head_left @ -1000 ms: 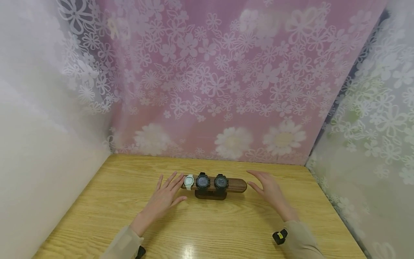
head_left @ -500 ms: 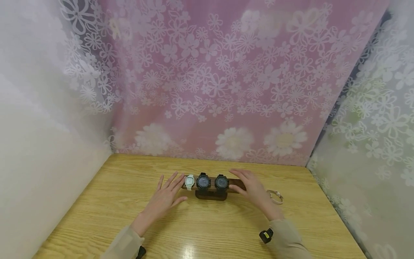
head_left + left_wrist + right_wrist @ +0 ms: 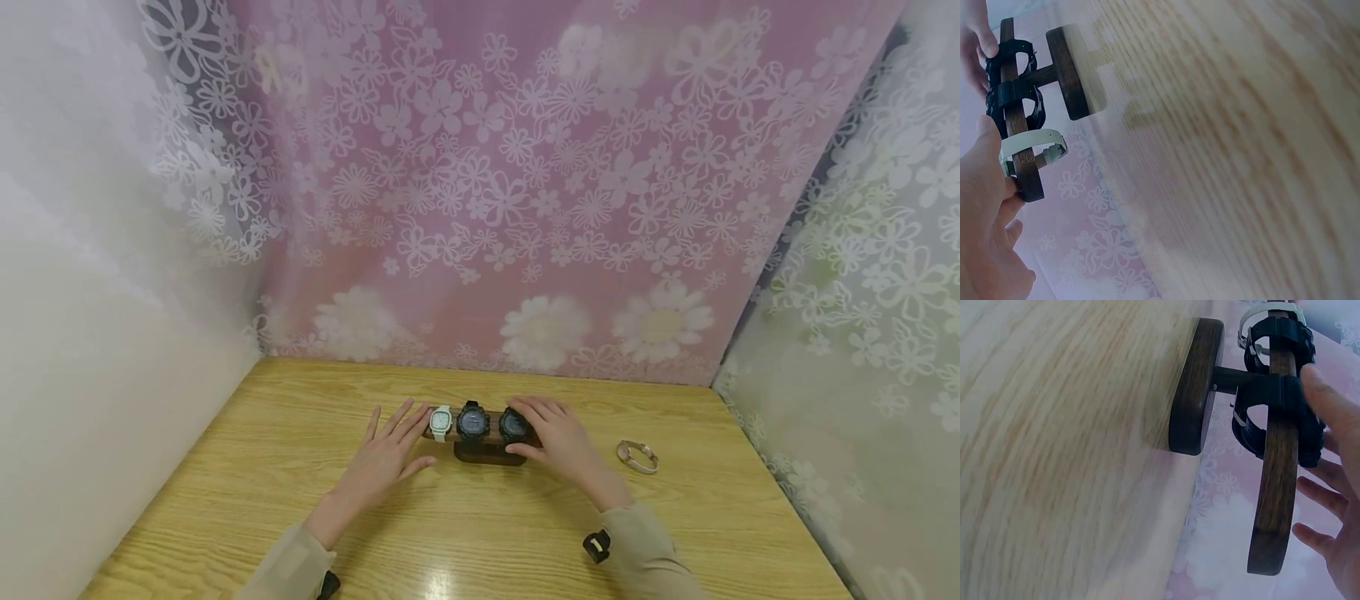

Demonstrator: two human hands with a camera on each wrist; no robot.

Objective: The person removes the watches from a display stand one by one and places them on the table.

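Observation:
A dark wooden watch stand (image 3: 483,453) stands on the table, its crossbar (image 3: 1277,481) raised above the base. Strapped round the bar, from left to right, are a white watch (image 3: 440,422) and two black watches. My left hand (image 3: 378,467) has its fingers extended, fingertips touching the bar's left end beside the white watch. With fingers over the back and thumb in front, my right hand (image 3: 564,446) holds the right black watch (image 3: 513,424). The middle black watch (image 3: 472,422) is untouched. In the head view my right hand covers the bar's right end.
A thin pale-banded wristwatch (image 3: 637,457) lies on the wooden table (image 3: 450,533), right of the stand. Floral pink cloth (image 3: 487,208) hangs behind the table, and pale walls of cloth close in the left and right sides.
My right hand has moved left from beyond the bar's right end to the right black watch, uncovering the pale-banded wristwatch. My left hand and the stand have stayed in place.

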